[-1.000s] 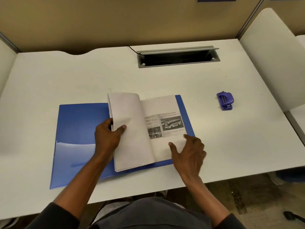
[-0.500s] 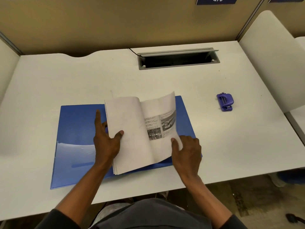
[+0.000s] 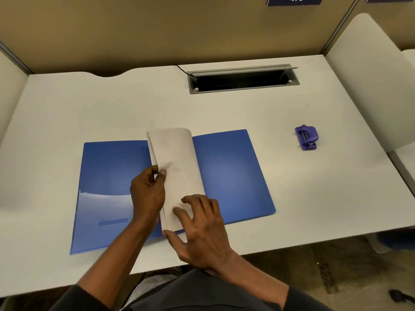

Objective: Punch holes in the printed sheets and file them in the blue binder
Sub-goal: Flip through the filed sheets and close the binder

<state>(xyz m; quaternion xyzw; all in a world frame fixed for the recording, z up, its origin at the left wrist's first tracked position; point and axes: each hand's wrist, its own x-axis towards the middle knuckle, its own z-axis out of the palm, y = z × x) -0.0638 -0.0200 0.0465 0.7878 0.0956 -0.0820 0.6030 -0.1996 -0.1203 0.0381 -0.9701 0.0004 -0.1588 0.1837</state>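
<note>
The blue binder (image 3: 229, 173) lies open and flat on the white desk (image 3: 89, 108). A stack of printed sheets (image 3: 177, 158) is folded over along the binder's middle, blank side up. My left hand (image 3: 147, 191) pinches the left edge of the sheets between thumb and fingers. My right hand (image 3: 199, 230) rests flat on the lower part of the sheets, fingers spread, pressing them down. The purple hole punch (image 3: 306, 138) stands apart on the desk at the right, untouched.
A grey cable hatch (image 3: 242, 79) is open at the back of the desk. A clear pocket (image 3: 103, 212) sits on the binder's left inside cover. White dividers stand at both sides, a tan partition behind.
The right-hand pages have been turned over to the left, so the printed side with pictures is hidden and the binder's right cover is bare. My right hand moved left onto the sheets.
</note>
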